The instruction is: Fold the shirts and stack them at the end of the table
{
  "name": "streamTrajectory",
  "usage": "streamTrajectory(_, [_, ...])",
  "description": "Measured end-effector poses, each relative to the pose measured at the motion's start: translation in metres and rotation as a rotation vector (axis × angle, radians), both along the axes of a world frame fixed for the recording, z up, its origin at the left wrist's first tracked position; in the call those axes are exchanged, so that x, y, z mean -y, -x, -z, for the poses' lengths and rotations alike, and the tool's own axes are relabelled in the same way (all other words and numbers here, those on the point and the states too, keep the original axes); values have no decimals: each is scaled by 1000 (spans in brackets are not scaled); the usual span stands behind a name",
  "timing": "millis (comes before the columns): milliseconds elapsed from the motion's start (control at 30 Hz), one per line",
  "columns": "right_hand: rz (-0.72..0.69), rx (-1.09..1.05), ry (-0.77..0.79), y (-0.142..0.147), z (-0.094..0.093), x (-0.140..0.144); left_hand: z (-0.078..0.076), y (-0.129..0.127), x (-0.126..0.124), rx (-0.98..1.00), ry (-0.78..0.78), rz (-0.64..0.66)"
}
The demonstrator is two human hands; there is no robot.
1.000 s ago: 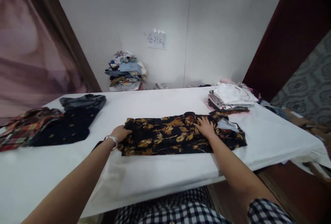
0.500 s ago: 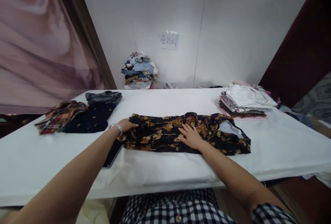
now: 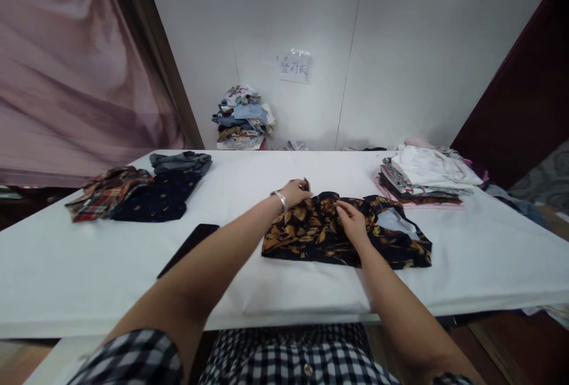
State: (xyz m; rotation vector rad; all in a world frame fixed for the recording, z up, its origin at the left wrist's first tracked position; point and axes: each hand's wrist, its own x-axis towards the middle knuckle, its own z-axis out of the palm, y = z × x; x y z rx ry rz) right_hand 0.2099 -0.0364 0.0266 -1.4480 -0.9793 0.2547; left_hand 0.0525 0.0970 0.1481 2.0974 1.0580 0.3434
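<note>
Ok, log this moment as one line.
left hand: grips floral shirt edge | right hand: flat on shirt | phone: on table

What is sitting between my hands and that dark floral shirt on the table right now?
Nothing visible. The left hand grips the folded-over end of the dark floral shirt, and the right hand rests directly on the fabric. The black phone lies off to the left on the white table, apart from both.
</note>
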Motion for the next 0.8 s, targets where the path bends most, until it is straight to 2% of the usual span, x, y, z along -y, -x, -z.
streamTrajectory(67, [43,-97,20,-12,2,1,16,-17,19,37,17,45])
streamTrajectory(133, [59,-130,54,-20,3,3,31,-15,27,64,-7,33])
streamTrajectory(200, [73,-101,91,-21,2,4,43,3,21,78,-86,-45])
streamTrajectory(300, [72,47,146,-12,-5,6,58,39,-1,-22,-197,-252])
streamTrajectory(367, [12,201,176,-3,-10,8,67,58,-14,-126,-173,-353])
streamTrajectory(467, [-213,489,288,9,-13,8,79,70,-21,-191,-84,-377])
streamTrajectory(567, [-386,697,458,16,-9,6,86,67,-19,-187,-57,-380])
streamTrajectory(667, [-375,763,538,20,-7,5,86,60,-14,-151,-18,-369])
streamTrajectory(800, [-374,762,553,29,-16,10,73,68,-20,-81,-52,-367])
